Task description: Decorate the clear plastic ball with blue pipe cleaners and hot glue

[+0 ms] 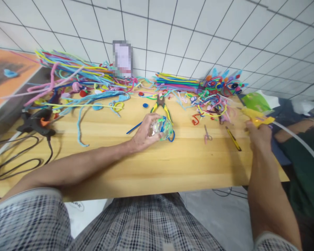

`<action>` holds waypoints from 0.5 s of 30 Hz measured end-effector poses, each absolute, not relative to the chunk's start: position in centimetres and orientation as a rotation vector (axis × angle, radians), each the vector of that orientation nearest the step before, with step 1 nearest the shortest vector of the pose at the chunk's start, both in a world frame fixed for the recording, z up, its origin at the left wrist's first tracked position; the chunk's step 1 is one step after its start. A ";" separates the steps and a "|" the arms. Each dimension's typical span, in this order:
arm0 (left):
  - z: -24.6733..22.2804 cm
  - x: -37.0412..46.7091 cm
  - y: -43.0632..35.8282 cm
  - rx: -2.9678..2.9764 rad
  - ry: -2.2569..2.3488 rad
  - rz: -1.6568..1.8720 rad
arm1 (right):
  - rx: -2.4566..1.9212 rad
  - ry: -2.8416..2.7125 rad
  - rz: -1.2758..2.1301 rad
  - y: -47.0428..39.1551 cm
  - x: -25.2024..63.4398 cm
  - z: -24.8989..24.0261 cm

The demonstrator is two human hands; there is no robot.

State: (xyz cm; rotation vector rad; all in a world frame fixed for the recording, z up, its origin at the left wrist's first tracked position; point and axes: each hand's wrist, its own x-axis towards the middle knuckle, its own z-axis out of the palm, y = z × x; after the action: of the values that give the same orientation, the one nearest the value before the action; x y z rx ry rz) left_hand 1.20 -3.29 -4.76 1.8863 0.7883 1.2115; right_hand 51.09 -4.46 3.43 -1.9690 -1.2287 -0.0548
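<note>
Head view: the left grip (146, 131) is holding the ball (163, 127) over the desk (157, 170), just beside the pliers (161, 101); the right grip (260, 136) is holding the glue gun (256, 118), well apart. The ball is looking light, slick and probably fragile, its rounded sides calling for a gentle, cupped hold.

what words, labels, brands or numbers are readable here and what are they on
Nothing is legible for certain.
Dark lettering on the white surface below the table: too blurred to read.
Pixelated panel by the wall: obscured.
Yellow tool in the right hand: no readable marking.
</note>
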 end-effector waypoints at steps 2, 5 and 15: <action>-4.8 1.2 -3.3 1.876 0.785 1.209 | -1.986 -1.179 0.024 -4.5 47.8 4.2; -4.7 1.4 -3.3 1.874 0.792 1.206 | -1.785 -1.185 0.259 -5.2 41.2 4.9; -4.5 1.5 -3.6 1.864 0.831 1.214 | -1.617 -1.651 0.312 -5.6 29.9 2.9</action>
State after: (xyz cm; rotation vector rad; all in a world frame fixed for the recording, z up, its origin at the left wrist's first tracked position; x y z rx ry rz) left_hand 1.47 -3.60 -4.54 1.8643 0.8313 1.2138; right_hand 29.94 -5.64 2.85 -1.6166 -1.6508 0.3117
